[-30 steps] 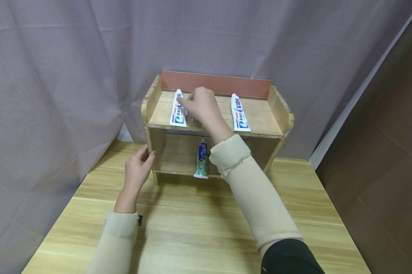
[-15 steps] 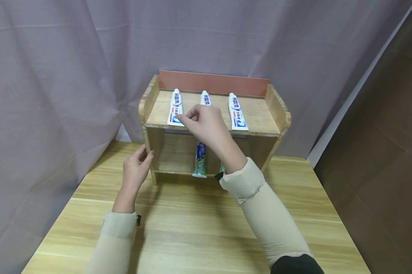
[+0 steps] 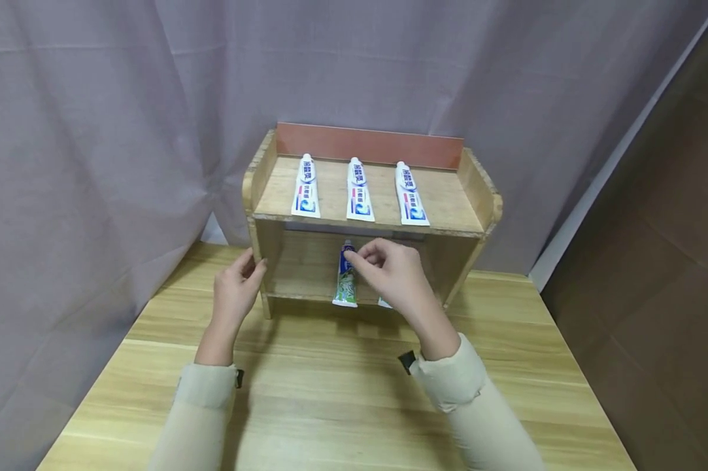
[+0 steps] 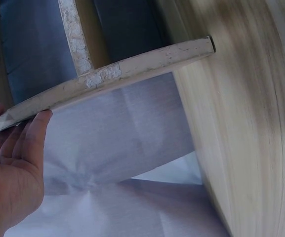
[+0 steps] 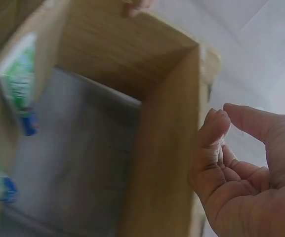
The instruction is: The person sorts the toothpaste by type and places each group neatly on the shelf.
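My left hand (image 3: 234, 288) grips the front edge of the left side panel of a small wooden shelf (image 3: 448, 196); the left wrist view has its fingers (image 4: 33, 138) on the panel's outer face. In front of the lower level, my right hand (image 3: 397, 275) holds nothing, its fingers loosely bent and its thumb close to the index finger. Three white-and-blue toothpaste tubes, left (image 3: 306, 196), middle (image 3: 359, 196) and right (image 3: 411, 199), lie spaced apart on the upper board. Below lie two blue-and-green toothpaste tubes, one (image 3: 346, 281) plainly visible, the other (image 3: 384, 303) mostly behind my right hand.
The shelf stands on a wood-grain table (image 3: 342, 392). A reddish-brown strip (image 3: 365, 144) backs the upper board. Grey curtain (image 3: 359, 65) hangs behind and to the left, and a brown panel (image 3: 642, 261) rises on the right.
My right hand has drawn back from the upper board and moved down and right, uncovering the middle white tube. My left hand stays on the side panel.
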`<action>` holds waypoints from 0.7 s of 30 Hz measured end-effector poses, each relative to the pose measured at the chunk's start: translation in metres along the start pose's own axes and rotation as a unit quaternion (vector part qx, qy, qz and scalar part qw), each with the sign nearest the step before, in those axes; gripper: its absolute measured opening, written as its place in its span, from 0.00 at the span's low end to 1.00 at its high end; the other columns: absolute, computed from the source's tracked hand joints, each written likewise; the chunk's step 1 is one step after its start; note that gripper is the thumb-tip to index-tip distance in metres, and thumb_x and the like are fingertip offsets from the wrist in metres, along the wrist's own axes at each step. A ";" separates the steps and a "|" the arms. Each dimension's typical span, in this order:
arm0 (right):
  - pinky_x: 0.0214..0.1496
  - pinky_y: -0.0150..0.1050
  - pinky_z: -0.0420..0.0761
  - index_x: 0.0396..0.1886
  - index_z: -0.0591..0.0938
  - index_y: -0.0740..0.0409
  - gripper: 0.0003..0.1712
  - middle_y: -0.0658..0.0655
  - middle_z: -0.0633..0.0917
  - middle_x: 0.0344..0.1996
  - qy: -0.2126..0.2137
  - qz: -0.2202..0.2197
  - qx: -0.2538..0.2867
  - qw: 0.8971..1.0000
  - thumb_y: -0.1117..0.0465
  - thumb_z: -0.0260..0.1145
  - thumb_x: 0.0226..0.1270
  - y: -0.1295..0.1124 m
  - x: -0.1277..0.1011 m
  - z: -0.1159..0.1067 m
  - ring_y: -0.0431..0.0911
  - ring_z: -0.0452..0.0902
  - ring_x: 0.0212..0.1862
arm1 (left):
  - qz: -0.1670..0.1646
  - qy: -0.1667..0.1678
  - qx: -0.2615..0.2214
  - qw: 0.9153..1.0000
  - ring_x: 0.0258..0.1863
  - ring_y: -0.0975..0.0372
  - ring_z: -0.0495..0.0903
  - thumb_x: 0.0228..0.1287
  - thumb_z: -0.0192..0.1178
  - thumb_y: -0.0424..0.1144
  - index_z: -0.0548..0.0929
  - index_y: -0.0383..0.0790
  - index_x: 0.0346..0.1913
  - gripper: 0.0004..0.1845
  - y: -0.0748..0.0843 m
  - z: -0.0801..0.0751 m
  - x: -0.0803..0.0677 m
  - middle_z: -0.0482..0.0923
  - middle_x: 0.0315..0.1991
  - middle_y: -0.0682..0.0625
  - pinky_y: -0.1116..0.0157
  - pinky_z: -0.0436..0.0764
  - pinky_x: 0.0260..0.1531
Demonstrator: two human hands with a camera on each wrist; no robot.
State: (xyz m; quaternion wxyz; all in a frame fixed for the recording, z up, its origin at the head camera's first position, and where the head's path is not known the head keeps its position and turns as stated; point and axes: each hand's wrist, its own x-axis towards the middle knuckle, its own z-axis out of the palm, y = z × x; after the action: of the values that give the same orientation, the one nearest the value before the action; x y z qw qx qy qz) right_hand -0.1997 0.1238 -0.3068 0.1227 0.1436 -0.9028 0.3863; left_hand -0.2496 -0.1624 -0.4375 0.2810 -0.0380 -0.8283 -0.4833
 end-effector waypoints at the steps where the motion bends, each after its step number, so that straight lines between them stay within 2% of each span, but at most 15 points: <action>1: 0.27 0.39 0.80 0.32 0.84 0.49 0.17 0.47 0.83 0.24 0.000 0.005 0.002 1.000 0.42 0.68 0.67 0.005 -0.005 0.001 0.44 0.77 0.26 | 0.000 0.000 0.001 1.000 0.45 0.49 0.88 0.71 0.62 0.44 0.85 0.43 0.58 0.17 0.001 0.000 0.000 0.87 0.46 0.40 0.54 0.88 0.43; 8: 0.30 0.36 0.83 0.34 0.85 0.54 0.12 0.47 0.84 0.24 -0.004 0.010 0.033 0.999 0.50 0.71 0.67 0.045 -0.038 0.014 0.42 0.79 0.27 | 0.001 0.001 0.004 1.000 0.45 0.48 0.88 0.70 0.63 0.42 0.85 0.42 0.57 0.16 0.003 0.001 0.000 0.87 0.46 0.39 0.53 0.88 0.44; 13: 0.33 0.33 0.84 0.34 0.86 0.56 0.09 0.49 0.86 0.26 0.021 0.012 0.057 0.998 0.55 0.74 0.65 0.079 -0.057 0.026 0.41 0.81 0.30 | -0.004 -0.003 0.004 1.000 0.44 0.48 0.88 0.70 0.63 0.42 0.85 0.42 0.57 0.16 0.005 0.002 0.000 0.87 0.46 0.40 0.53 0.88 0.44; 18: 0.35 0.32 0.86 0.36 0.85 0.59 0.08 0.52 0.86 0.29 0.050 0.035 0.100 0.993 0.60 0.74 0.63 0.109 -0.073 0.031 0.43 0.83 0.32 | -0.006 0.001 0.003 1.000 0.43 0.49 0.88 0.70 0.63 0.43 0.85 0.42 0.57 0.17 0.006 0.000 0.000 0.87 0.47 0.41 0.53 0.88 0.43; 21: 0.35 0.31 0.86 0.36 0.85 0.58 0.08 0.52 0.86 0.30 0.056 0.044 0.090 0.993 0.60 0.74 0.63 0.123 -0.080 0.032 0.43 0.83 0.32 | -0.002 0.006 0.003 1.000 0.43 0.49 0.88 0.69 0.63 0.42 0.86 0.42 0.56 0.16 0.005 0.000 -0.001 0.87 0.46 0.40 0.54 0.88 0.43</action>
State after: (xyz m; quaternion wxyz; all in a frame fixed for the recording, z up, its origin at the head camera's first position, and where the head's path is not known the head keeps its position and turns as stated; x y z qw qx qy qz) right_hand -0.1722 0.1953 -0.4366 0.1429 0.0920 -0.8615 0.4785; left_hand -0.2469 -0.1599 -0.4342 0.2851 -0.0323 -0.8283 -0.4812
